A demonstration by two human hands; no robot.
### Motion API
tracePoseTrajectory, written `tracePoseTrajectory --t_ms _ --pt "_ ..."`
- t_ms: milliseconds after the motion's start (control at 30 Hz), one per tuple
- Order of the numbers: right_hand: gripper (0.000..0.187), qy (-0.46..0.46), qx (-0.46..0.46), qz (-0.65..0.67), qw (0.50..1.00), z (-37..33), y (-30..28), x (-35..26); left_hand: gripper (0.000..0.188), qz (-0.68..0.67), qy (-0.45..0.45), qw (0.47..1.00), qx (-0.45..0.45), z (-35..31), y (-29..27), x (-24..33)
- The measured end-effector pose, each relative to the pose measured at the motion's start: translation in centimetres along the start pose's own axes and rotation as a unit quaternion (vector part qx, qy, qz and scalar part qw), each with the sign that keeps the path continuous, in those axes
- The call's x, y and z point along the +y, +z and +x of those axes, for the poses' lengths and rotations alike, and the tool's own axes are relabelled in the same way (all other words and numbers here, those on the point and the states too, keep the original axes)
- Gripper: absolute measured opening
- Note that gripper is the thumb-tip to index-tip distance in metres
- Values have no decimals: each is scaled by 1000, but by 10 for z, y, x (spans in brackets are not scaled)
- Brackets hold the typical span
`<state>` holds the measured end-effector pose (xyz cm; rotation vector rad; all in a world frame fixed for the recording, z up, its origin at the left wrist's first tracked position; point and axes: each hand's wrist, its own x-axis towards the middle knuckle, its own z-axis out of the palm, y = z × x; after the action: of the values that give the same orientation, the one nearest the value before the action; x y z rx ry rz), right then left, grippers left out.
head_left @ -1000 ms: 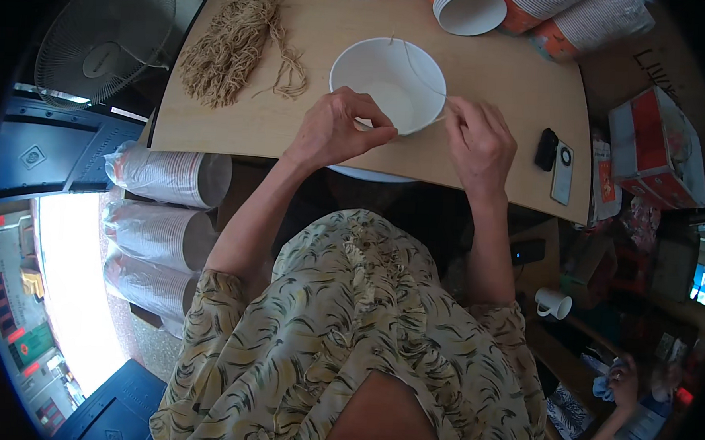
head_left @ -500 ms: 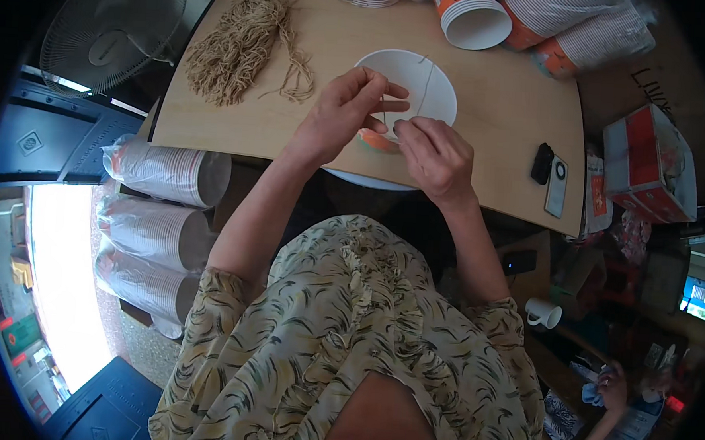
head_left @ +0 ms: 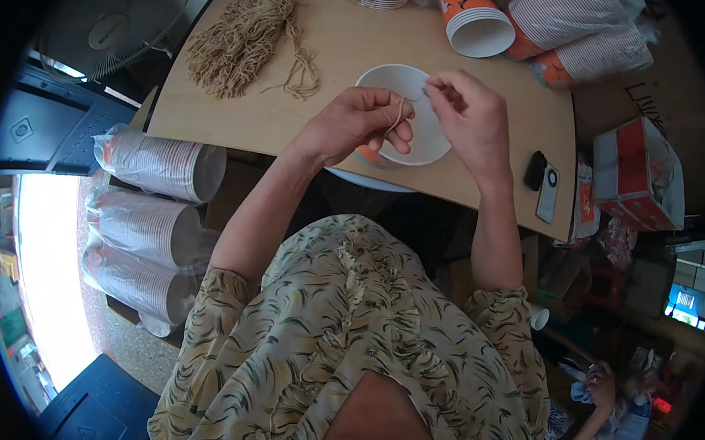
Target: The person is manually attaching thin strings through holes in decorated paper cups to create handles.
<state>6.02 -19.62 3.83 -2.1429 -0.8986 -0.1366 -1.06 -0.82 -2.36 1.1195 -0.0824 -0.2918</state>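
Note:
A thin tan string [head_left: 399,115] runs from the fingers of my left hand [head_left: 356,126] toward the pinched fingertips of my right hand [head_left: 477,124]. The left thumb and forefinger are closed on it, the lower fingers curled loosely. My right hand is higher and to the right, its thumb and forefinger together at the string's far end. Beneath both hands stands a paper bucket [head_left: 432,144] with a white inside and an orange outer side, near the table's front edge. A loose bundle of tan strings [head_left: 238,43] lies at the far left of the table [head_left: 338,40].
More orange-and-white paper buckets [head_left: 478,29] lie at the back right, with plastic-wrapped stacks [head_left: 574,20] beside them. A phone [head_left: 547,195] and a small black object [head_left: 535,171] sit at the right edge. Wrapped bucket stacks [head_left: 149,229] are at lower left, a fan [head_left: 111,28] beyond.
My right hand has moved up and right, away from my left hand. The string now bends around the left fingers. My left hand has shifted slightly down.

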Motion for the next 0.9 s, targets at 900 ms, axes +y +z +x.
tracePoseTrajectory --t_ms 900 --pt "16 16 18 178 984 -40 20 3 31 38 -8 999 10 -17 9 17"
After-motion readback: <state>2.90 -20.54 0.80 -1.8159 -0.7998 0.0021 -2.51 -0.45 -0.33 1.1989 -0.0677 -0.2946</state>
